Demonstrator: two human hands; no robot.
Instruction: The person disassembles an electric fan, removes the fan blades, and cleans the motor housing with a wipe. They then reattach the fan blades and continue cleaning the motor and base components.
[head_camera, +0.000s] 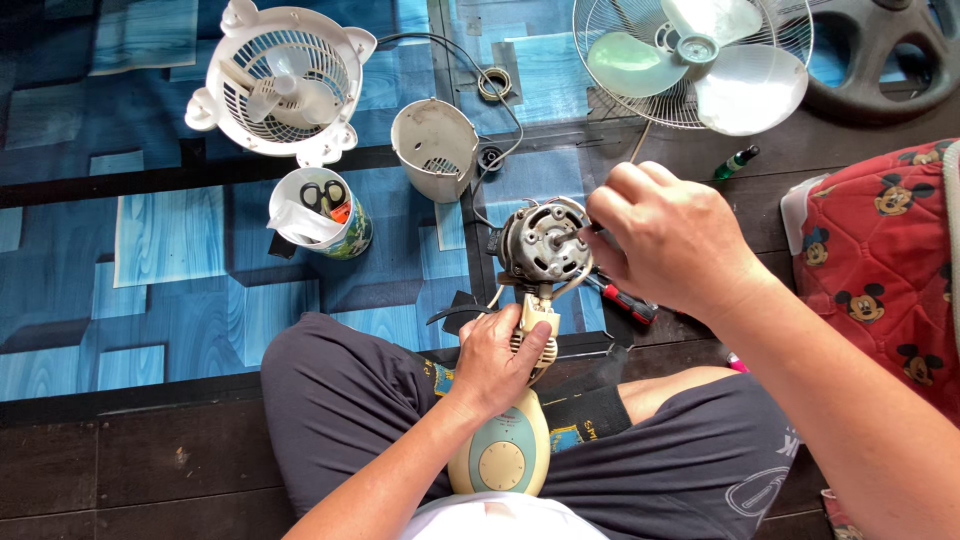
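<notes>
The left hand (492, 362) was shut tight around the neck (537, 322) of a small fan, just under the motor (540, 240). Its fingers (520, 352) were wrapped all the way round, so the fan stood up between the person's legs. The right hand (668, 238) was at the right side of the motor, with its fingers curled and closed on something there. I could not tell what they pinched, because the hand hid it.

The motor was bare metal, with thin wires at its edge. It sat on top of the neck, above the cream base (505, 455) with its round dial, which rested in the person's lap.

To do this well, I think the left hand should hold the neck very still, and the right hand should move slowly and keep clear of the wires.

A red screwdriver (625, 300) lay on the floor (170, 240) just beside the right hand. The grey motor cover (436, 148) stood farther up the floor. Near it was a cup (318, 212) with scissors inside. A white fan guard (282, 80) lay at the top left, well apart. A wire cage with blades (700, 62) lay at the top right. A small green bottle (737, 162) was near it. A red cushion (880, 260) sat at the right.
</notes>
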